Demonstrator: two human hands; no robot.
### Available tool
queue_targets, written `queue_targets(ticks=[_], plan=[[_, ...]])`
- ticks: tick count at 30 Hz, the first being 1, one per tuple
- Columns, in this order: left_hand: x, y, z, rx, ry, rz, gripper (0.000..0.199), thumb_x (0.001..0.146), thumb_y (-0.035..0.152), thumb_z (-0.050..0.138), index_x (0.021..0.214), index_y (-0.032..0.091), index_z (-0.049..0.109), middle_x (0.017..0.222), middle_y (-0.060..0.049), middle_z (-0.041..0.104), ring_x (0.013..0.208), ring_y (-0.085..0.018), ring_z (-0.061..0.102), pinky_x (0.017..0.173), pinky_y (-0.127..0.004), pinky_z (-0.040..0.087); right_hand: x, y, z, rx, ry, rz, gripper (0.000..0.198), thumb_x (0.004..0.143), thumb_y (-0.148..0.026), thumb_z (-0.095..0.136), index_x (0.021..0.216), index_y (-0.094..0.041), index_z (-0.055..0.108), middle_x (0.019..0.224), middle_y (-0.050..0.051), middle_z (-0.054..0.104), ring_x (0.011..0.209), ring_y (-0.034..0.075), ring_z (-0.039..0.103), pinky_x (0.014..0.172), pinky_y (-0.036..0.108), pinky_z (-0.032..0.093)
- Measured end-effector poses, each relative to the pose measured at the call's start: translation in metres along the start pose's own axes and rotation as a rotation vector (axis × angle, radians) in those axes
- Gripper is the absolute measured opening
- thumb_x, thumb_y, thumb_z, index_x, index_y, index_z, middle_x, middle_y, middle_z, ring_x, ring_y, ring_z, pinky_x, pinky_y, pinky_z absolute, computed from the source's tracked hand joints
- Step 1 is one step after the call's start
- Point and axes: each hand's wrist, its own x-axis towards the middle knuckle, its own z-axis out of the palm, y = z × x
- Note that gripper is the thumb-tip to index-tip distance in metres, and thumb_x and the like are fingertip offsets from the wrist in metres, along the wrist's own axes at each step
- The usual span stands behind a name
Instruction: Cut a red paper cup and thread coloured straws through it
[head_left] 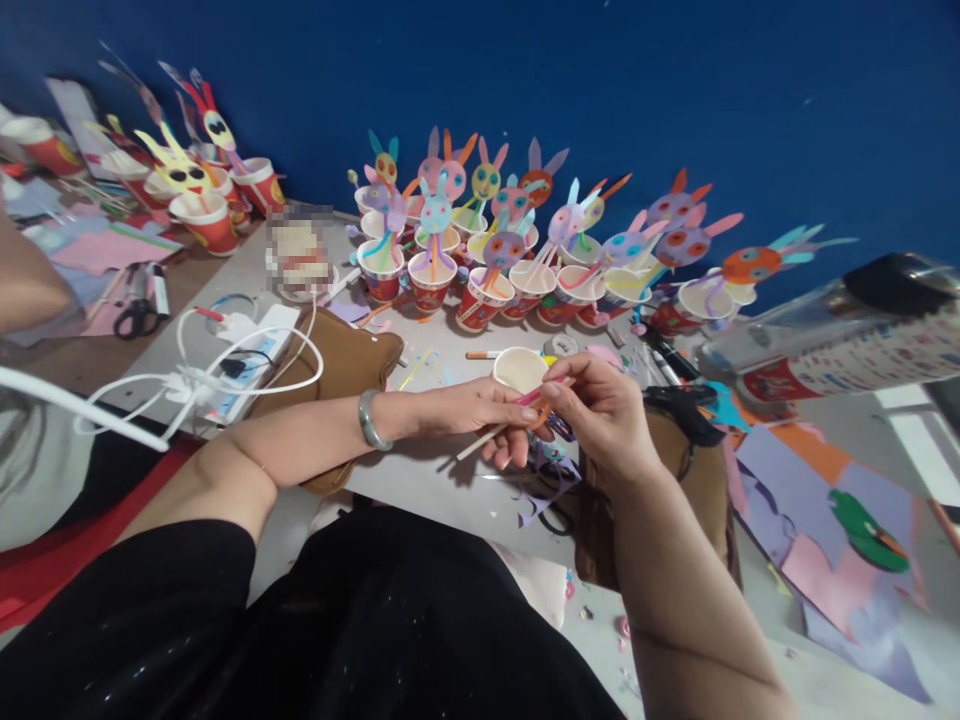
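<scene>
Both hands meet above the table, just in front of a plain white paper cup (519, 369). My left hand (480, 412), with a bangle on its wrist, is closed around a thin white stick (480, 442) that points down to the left. A narrow pink strip (541, 393) runs from its fingers to my right hand (604, 405), whose thumb and forefinger pinch the strip's far end. Something orange (540, 416) curves below the strip, partly hidden by fingers. Purple paper scraps (551, 490) lie under the right hand.
Behind stand several red cups with paper rabbit heads (484, 310). A power strip (259, 365) with white cables lies left, near black scissors (136, 315) and another person's arm (30, 270). A clear bottle (832, 330) and coloured paper sheets (802, 490) are at right.
</scene>
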Motion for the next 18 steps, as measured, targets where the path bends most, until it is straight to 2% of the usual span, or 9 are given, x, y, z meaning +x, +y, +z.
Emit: queue_targets(ticks=[5, 9, 14, 18], plan=[[-0.001, -0.003, 0.003, 0.088, -0.006, -0.003, 0.034, 0.102, 0.045, 0.053, 0.092, 0.013, 0.059, 0.073, -0.005, 0.072, 0.056, -0.009, 0.064, 0.048, -0.02, 0.046, 0.001, 0.003, 0.003, -0.064, -0.046, 0.009, 0.033, 0.084, -0.052, 0.077, 0.087, -0.021, 0.065, 0.066, -0.001, 0.062, 0.048, 0.011, 0.053, 0.044, 0.025, 0.043], [0.001, -0.005, 0.003, 0.13, -0.002, 0.005, 0.03, 0.105, 0.037, 0.047, 0.09, 0.013, 0.056, 0.066, -0.002, 0.068, 0.052, -0.008, 0.062, 0.047, -0.019, 0.045, 0.0, 0.005, 0.008, -0.079, 0.004, -0.007, 0.031, 0.082, -0.047, 0.081, 0.091, -0.021, 0.068, 0.068, -0.001, 0.064, 0.051, 0.01, 0.053, 0.046, 0.024, 0.043], [0.006, -0.008, 0.002, 0.227, 0.092, 0.07, 0.037, 0.106, 0.041, 0.043, 0.082, 0.014, 0.052, 0.062, -0.001, 0.065, 0.047, -0.007, 0.06, 0.045, -0.018, 0.045, 0.002, 0.009, 0.012, 0.053, 0.032, 0.083, 0.052, 0.07, -0.045, 0.091, 0.112, -0.022, 0.068, 0.063, -0.005, 0.062, 0.051, 0.011, 0.056, 0.048, 0.023, 0.046], [0.005, -0.007, 0.004, 0.181, 0.101, 0.132, 0.043, 0.104, 0.05, 0.046, 0.082, 0.014, 0.054, 0.064, -0.002, 0.067, 0.048, -0.007, 0.06, 0.044, -0.018, 0.044, 0.006, 0.017, 0.01, 0.235, -0.026, 0.179, 0.044, 0.066, -0.048, 0.093, 0.091, -0.021, 0.069, 0.067, -0.001, 0.069, 0.052, 0.013, 0.062, 0.048, 0.026, 0.051]])
